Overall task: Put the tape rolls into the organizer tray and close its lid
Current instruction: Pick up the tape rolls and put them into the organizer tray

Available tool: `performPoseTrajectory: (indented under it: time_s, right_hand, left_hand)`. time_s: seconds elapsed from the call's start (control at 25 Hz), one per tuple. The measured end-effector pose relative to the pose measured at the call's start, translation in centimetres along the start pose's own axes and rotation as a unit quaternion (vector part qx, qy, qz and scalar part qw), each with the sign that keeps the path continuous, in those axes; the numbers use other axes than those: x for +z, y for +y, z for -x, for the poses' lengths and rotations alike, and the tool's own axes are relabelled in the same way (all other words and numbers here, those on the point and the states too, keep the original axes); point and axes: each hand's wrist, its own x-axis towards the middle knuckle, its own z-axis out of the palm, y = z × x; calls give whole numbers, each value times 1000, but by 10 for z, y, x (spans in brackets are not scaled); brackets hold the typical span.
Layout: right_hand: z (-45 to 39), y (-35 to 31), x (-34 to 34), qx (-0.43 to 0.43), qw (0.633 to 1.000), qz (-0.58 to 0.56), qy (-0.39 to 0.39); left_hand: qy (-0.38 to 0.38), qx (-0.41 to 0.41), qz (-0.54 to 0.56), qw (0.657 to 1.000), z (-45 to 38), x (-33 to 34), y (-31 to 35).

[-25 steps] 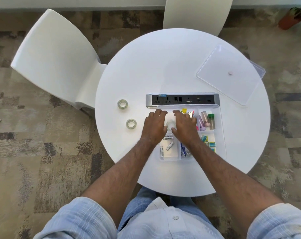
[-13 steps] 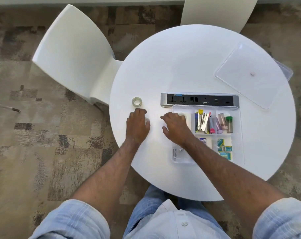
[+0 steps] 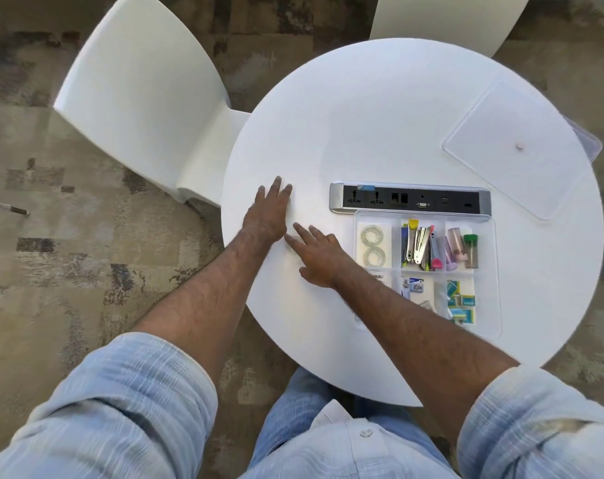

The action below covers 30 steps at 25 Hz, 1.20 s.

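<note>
On round white table (image 3: 380,108), near side, right of centre: clear organizer tray (image 3: 487,335), lid off, divided into compartments. Lay against grey socket strip (image 3: 410,198) along far edge. Far-left compartment: two tape rolls (image 3: 373,245), clear, flat, one beyond the other, close together. Far-middle compartment: staplers and coloured tools (image 3: 421,248), packed side by side. Far-right compartment: pinkish and green-capped small containers (image 3: 463,248). Near compartments: small boxes, blue and teal (image 3: 461,302); further contents partly hidden under right forearm.

Far right of table: clear lid (image 3: 511,146), flat, small white knob at centre, one corner overhanging table edge, well apart from tray.

Left of tray, on bare tabletop: left hand (image 3: 267,214), palm down, fingers stretched out flat and close together; whether anything lay beneath, could not be told. Just beside it, nearer the wearer: right hand (image 3: 319,259), fingers spread loosely and pointing toward left hand, fingertips near or touching left wrist, nothing seen in grasp. Both motion-blurred at fingertips.

Sleeves: light blue, rolled above elbows.

Beyond table, left: white moulded chair (image 3: 138,98), seat edge tucked against table rim. Second white chair (image 3: 445,19), far side, only partly in view. Floor: patterned brown and beige carpet (image 3: 86,271).
</note>
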Motion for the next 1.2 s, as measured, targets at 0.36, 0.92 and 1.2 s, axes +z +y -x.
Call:
performPoseTrajectory:
  time_s: [0.36, 0.92, 1.2]
  right_hand:
    - [3, -11, 8, -27, 998, 59, 27]
    - [38, 7, 10, -37, 993, 58, 98]
    - [70, 46, -17, 33, 962, -98, 252]
  left_hand:
    - [39, 28, -17, 999, 18, 15, -12]
    - [95, 3, -58, 994, 79, 62, -7]
    - [152, 38, 116, 981, 96, 66, 49]
